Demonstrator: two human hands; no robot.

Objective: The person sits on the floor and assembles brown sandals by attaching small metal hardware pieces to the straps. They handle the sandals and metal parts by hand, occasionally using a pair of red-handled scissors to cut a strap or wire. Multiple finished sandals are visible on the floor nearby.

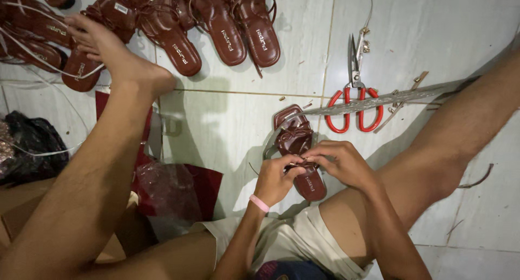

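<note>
A brown strappy sandal [295,142] lies on the white tiled floor between my legs. My left hand [276,178], with a pink band on its wrist, pinches the sandal's straps near the heel. Fingertip to fingertip with it, my right hand [341,162] grips the same straps. A small metal piece shows between the fingertips. The heel part of the sandal is hidden under my hands.
Several finished brown sandals [216,25] lie in a row at the top, by my left foot [116,55]. Red-handled scissors [357,90] and a long silvery strip [379,101] lie beyond the sandal. A dark red bag with clear plastic [173,185] sits at left.
</note>
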